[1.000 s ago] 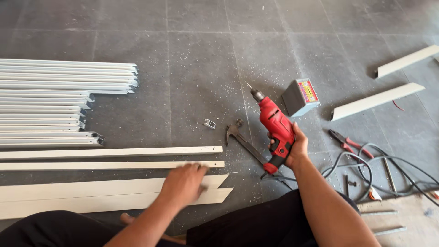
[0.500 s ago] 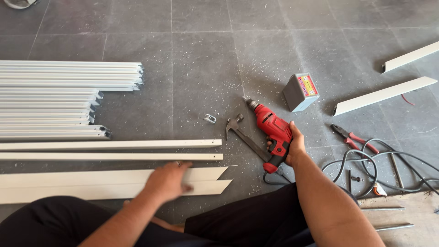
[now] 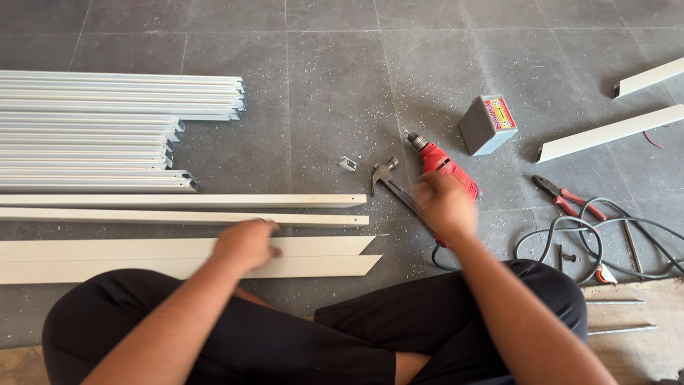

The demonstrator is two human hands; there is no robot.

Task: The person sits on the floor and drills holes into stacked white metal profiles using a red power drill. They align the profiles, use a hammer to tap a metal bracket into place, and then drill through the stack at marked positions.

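Landmark is the red drill [image 3: 445, 175] lying on the grey tile floor [image 3: 328, 93], chuck pointing up and away from the person. Right hand [image 3: 445, 207] is over the drill's rear/handle end — motion-blurred, so cannot tell whether the fingers are closed on it or just resting there. Left hand [image 3: 246, 244] is well left of the drill, palm down, fingers curled loosely and flat on the nearest white angle-cut profile [image 3: 313, 257], pressing on it rather than gripping it. That profile runs left from below the drill, touching the person's black-trousered knees [image 3: 285, 335] side. Two more long white strips [image 3: 178, 208] lie parallel just beyond it, their ends stopping short of the drill. Claw hammer [image 3: 388, 182] lies just left of the drill, head up, handle running under the right hand. Small metal clip [image 3: 347, 163] a bit further left of the hammer. Stack of white profiles [image 3: 114, 128] far left of the drill, well apart. Small grey box with a red-yellow face [image 3: 486, 125] just up-right of the drill's chuck. Red-handled pliers [image 3: 566, 198] right of the drill, next to a coil of grey cable [image 3: 605, 242] — the drill's cord loops off toward it. Two short white offcuts [image 3: 613, 132] lie further right and up, well apart from the drill.
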